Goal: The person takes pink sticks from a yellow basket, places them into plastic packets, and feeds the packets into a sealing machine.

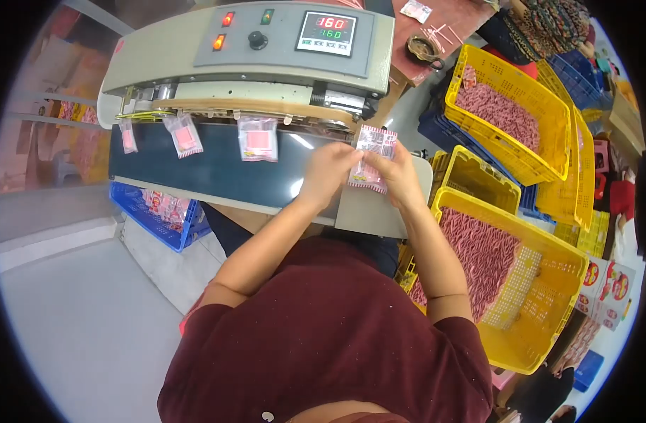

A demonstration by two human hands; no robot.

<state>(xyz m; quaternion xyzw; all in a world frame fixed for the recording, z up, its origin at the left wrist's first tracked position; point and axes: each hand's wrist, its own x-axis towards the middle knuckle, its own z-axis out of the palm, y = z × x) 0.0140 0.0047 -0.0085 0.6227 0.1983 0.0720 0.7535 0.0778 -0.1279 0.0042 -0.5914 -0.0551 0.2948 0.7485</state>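
step: apparently squaring pouch [376, 144] at sealer [168, 60] | pouch: held between both hands at sealer's right end, by the belt [220, 158] | grip: left hand [328, 170] pinched on its left edge, right hand [399, 175] closed on its right side, thumb across front | next: seems to call for a flat, straight far edge

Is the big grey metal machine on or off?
It's on: the grey metal machine has a square display with glowing red and green numbers, and an orange switch is lit.

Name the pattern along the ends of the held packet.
The packet has pink and white stripes along its ends, best seen in the head view.
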